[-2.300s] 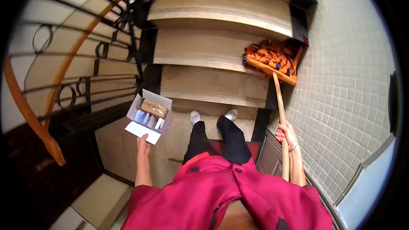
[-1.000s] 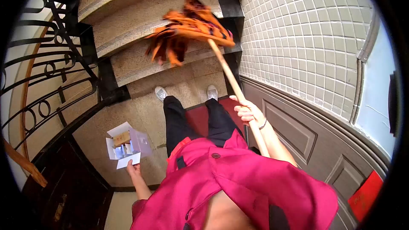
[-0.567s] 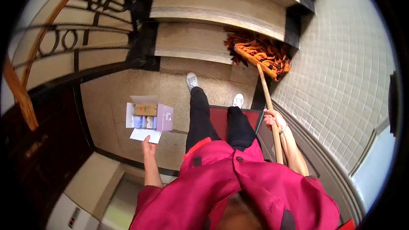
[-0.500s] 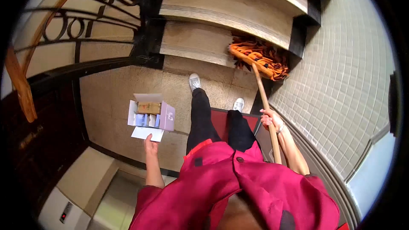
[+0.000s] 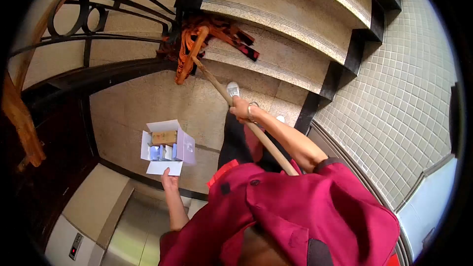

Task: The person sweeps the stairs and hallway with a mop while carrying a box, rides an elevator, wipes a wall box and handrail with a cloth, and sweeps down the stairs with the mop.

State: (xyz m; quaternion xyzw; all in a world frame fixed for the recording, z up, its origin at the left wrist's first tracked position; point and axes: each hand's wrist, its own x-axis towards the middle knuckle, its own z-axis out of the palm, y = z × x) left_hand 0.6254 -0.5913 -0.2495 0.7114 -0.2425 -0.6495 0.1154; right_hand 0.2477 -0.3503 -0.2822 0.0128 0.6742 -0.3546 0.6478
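Observation:
My right hand point(image 5: 241, 109) is wrapped round the wooden handle of the mop point(image 5: 268, 146), in front of my body. The orange mop head point(image 5: 189, 54) rests at the left end of the lowest step, against the foot of the railing, its strips spread onto the step. My left hand point(image 5: 170, 181) grips the lower flap of an open, pale purple box point(image 5: 186, 149). Inside the box lie a brown packet point(image 5: 164, 138) and several small blue and white items point(image 5: 162, 152).
Stone stairs point(image 5: 276, 19) rise ahead, with a black metal railing point(image 5: 106, 37) and wooden handrail point(image 5: 22, 118) on the left. A tiled wall point(image 5: 384, 113) stands on the right. A dark door point(image 5: 54, 167) is at lower left. My shoes are on the floor below the stairs.
The mop head has swung from the right end of the lowest step to its left end. My right hand has moved left with the handle. My left hand still holds the box.

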